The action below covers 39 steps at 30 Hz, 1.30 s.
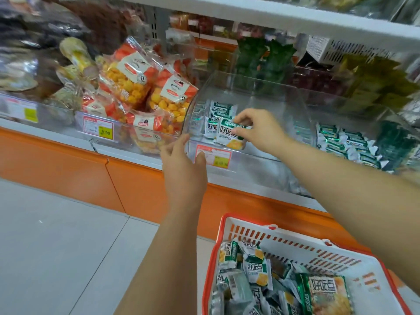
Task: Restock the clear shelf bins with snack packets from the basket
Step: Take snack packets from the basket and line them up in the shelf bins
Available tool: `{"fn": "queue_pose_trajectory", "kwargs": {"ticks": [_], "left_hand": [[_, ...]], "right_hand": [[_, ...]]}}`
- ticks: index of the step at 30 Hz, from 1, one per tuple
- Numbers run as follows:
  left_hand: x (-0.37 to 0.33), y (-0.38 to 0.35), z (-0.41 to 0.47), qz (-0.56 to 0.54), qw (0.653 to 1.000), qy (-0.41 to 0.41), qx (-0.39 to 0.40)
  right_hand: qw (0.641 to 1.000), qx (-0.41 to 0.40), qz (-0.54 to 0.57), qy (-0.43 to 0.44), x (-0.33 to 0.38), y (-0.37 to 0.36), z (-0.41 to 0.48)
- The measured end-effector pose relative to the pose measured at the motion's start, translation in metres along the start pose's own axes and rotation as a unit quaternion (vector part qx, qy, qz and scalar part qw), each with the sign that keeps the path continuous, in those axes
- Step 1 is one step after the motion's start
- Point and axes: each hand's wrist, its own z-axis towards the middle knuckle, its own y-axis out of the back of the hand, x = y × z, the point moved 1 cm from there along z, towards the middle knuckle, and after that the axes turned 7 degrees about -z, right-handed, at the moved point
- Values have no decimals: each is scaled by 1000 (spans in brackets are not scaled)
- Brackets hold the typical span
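Note:
A clear shelf bin stands at centre, with a few green-and-white snack packets lying at its front left. My right hand pinches one such snack packet just over the bin's front wall. My left hand is open, its fingertips touching the bin's front left corner. At the bottom right stands the orange-and-white basket, with several of the same packets and one larger bag in it.
Left of the bin, another clear bin holds bags of yellow puffed snacks. To the right, a bin holds green-and-white packets. Price labels are stuck on the bin fronts. An orange shelf base runs along grey floor tiles.

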Motion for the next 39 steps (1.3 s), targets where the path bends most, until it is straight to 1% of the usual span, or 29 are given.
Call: {"fn": "queue_pose_trajectory", "kwargs": {"ticks": [2,4,6,8,11,18,20,21,24,26,29,31,34,36,37,39], "left_hand": [[7,-2,4,-9,1000,4,-13],[11,-5,7,-23,999,13,-24],[12,-9,9,-40,998,31,-26],[11,-13,9,-45,998,45,-24],[13,-15,10,-43,998,51,-22],[11,-19,5,-47,997,65,-20],[9,-21,2,-44,997,54,-36],[8,-22,0,-36,998,28,-50],[6,-23,-10,25,993,-93,-74],[10,-23,-20,52,987,-138,-61],[23,-24,-37,122,976,-178,-36],[34,-26,-49,162,972,-168,-25],[48,-27,-68,202,973,-113,0],[58,-31,-80,256,963,-71,58],[64,-34,-86,292,950,-40,102],[80,-40,-100,365,906,36,209]], "right_hand": [[1000,28,-10,-10,-9,-23,18],[999,40,-8,-32,-15,-39,38],[998,47,1,-36,-16,-50,56],[998,55,-28,-16,-15,-57,68],[992,55,-111,23,-18,-65,76],[981,91,-167,30,-23,-52,66],[985,75,-147,39,-19,-40,51],[989,59,-128,46,-17,-32,41],[995,13,-68,68,-12,-6,-2],[994,-30,-49,95,-10,13,-39],[982,-117,-33,142,-13,32,-98],[981,-128,-31,144,-20,33,-135],[990,-86,-26,108,-40,18,-185],[997,-39,-21,64,-56,-1,-213],[1000,0,-14,28,-63,-10,-227],[992,117,1,-56,-76,-30,-250]]}}
